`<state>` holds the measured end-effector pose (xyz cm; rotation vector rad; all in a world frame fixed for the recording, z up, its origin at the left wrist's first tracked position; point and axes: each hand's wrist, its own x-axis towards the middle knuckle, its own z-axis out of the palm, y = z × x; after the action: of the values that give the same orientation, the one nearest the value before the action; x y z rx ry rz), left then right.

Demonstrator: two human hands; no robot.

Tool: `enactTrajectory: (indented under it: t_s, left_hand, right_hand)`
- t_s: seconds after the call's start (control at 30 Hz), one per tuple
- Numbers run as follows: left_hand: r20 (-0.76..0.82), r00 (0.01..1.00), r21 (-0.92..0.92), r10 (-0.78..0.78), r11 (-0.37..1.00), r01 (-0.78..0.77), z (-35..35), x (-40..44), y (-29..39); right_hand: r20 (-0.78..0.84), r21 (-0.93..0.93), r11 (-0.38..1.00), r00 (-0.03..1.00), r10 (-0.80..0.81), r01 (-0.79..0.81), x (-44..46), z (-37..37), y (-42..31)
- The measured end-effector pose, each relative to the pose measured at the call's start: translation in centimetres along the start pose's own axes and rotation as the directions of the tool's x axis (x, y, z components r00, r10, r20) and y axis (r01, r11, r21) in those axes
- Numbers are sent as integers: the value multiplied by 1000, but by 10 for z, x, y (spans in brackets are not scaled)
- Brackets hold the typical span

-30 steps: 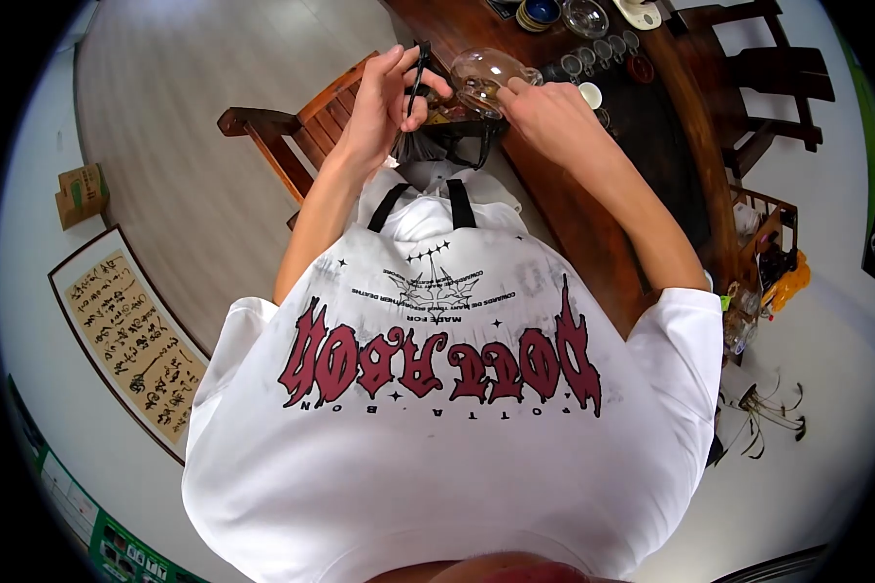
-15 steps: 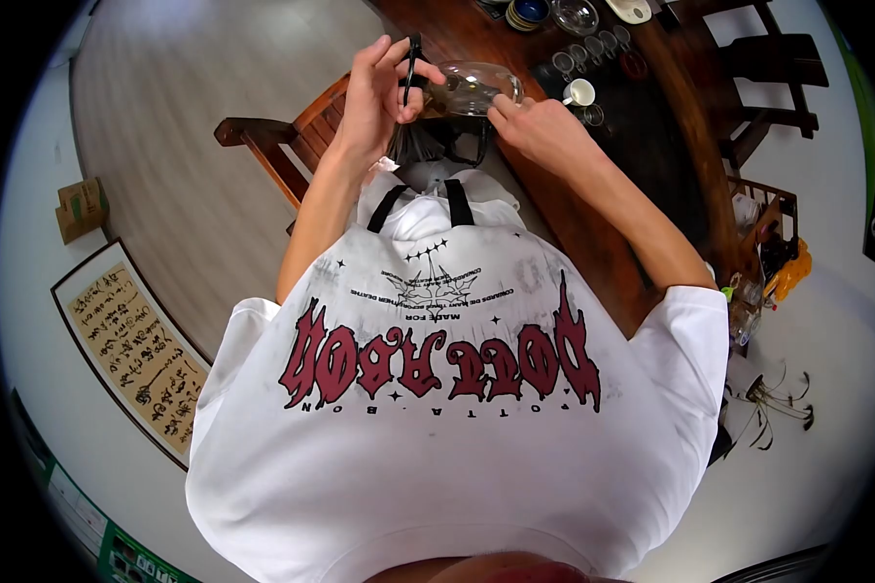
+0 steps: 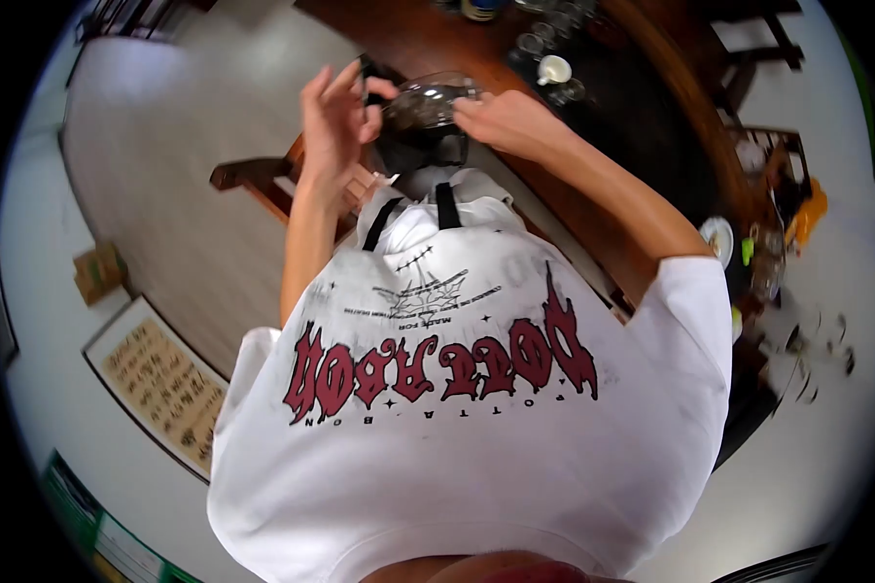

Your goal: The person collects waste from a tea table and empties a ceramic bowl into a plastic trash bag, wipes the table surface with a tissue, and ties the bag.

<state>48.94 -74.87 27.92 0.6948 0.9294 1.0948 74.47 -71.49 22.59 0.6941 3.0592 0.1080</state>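
My right hand (image 3: 506, 121) is closed at the right end of a clear glass pot (image 3: 437, 97), which lies tilted on its side. Its other end points toward my left hand (image 3: 335, 121), whose fingers are bent around a thin black tool (image 3: 365, 83), blurred in outline. The left fingertips come close to the glass; whether they touch it I cannot tell. Just below the pot is a dark bin or bag (image 3: 408, 153), partly hidden by the glass.
A white cup (image 3: 554, 70) and several small glasses stand on the dark wooden table (image 3: 642, 146). A wooden chair (image 3: 262, 180) is left of my left forearm. A plate (image 3: 717, 240) sits beyond my right elbow. Framed calligraphy (image 3: 156, 379) and a cardboard box (image 3: 99, 272) are farther left.
The view has shifted and turned, so hands and glass pot appear lower and farther left. My right hand still grips the pot, and the black tool stays in my left hand.
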Motion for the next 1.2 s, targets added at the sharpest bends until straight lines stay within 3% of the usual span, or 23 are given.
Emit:
enactTrajectory:
  t_s: [0.07,0.13,0.17,0.2,0.33,0.37,0.4,0.43,0.53,0.67,0.77,0.8,0.83,0.9,0.97,1.0,1.07,1.13,1.2]
  left_hand:
    - [3,1000,-4,10,1000,-10,-2,5,-7]
    - [-207,972,-94,-111,991,93,16,2,-1]
    - [-150,985,-40,-82,996,77,9,2,-3]
    - [-135,986,-12,-96,995,95,4,9,-3]
    - [-302,945,147,-128,973,178,25,0,16]
    - [-227,963,185,-146,964,190,29,-3,27]
    - [-59,982,212,-181,959,190,-11,11,29]
    - [-273,950,227,-153,949,218,41,-17,39]
    - [-115,977,312,-180,927,207,47,-15,34]
    - [66,959,344,-275,909,237,62,0,23]
    - [65,956,319,-285,914,251,36,9,30]
    - [38,957,290,-287,920,264,23,4,36]
    - [1,960,254,-280,929,270,12,-3,40]
    - [-57,965,170,-255,950,261,-5,-17,44]
    - [-62,967,120,-248,960,253,-17,-29,36]
    - [9,967,130,-255,959,252,-23,-32,32]
    - [181,954,187,-239,961,206,-46,-39,38]
    - [70,973,224,-221,954,200,0,-40,27]
    - [53,978,238,-204,953,186,0,-46,33]
  right_hand:
    - [46,77,984,986,160,-163,-16,2,-1]
    - [49,132,982,991,127,-132,-25,-25,-7]
    - [53,293,917,962,267,-271,-19,1,-8]
    - [33,308,902,951,308,-303,-18,20,-3]
    - [-182,84,973,957,227,-215,-3,40,-10]
    - [-217,38,972,947,236,-234,1,46,-13]
    - [-273,19,969,931,240,-245,4,42,-21]
    - [-262,4,954,921,289,-298,5,50,-25]
    - [-228,-55,896,879,418,-441,-7,47,-38]
    - [-213,278,775,751,626,-567,-39,31,-56]
    - [9,676,436,599,801,-594,-56,28,-79]
    - [119,798,231,522,845,-556,-61,34,-95]
    - [262,905,-63,436,861,-420,-70,43,-111]
    - [492,850,-527,349,798,7,-87,53,-134]
    - [528,776,-582,254,810,242,-97,41,-161]
    - [515,798,-539,160,842,270,-105,22,-170]
    - [488,812,-491,93,868,316,-116,23,-185]
    - [507,788,-476,27,861,389,-170,25,-142]
    - [455,862,-406,-108,884,304,-181,39,-115]
